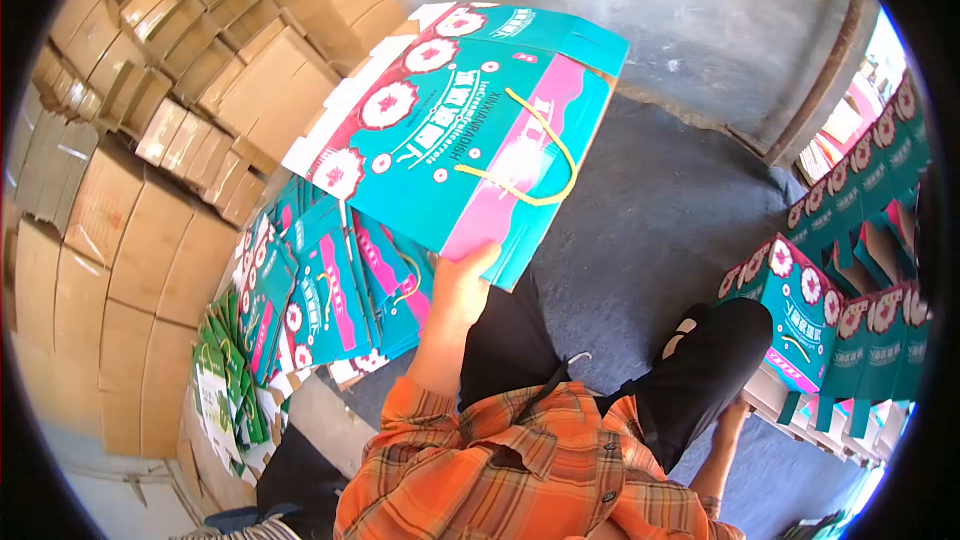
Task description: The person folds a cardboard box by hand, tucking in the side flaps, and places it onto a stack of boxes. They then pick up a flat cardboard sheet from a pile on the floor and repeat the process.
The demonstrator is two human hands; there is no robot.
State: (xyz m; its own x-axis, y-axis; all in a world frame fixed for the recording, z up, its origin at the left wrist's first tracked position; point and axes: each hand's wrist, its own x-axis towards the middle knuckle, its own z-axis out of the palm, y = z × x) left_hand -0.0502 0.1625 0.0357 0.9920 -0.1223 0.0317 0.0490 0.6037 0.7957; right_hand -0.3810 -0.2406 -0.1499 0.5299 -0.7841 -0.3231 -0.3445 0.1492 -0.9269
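My left hand [468, 275] grips the lower edge of a teal and pink carton [440, 140], thumb on the printed face. The carton looks folded flat and is held up at a tilt, with a yellow rope handle [545, 198] hanging on its face and flaps along its upper edges. Low on the right, beside my knee, my right hand [738, 408] is partly hidden, close to the standing cartons; its fingers cannot be made out. A heap of flat teal cartons [325, 280] leans to the left of my left forearm.
Brown cardboard boxes [140, 250] are stacked along the left. Green-and-white flat cartons [225, 390] lean below the teal heap. At right stand several opened teal cartons [800, 310] in rows. A grey wall [640, 10] rises behind the dark floor [640, 230].
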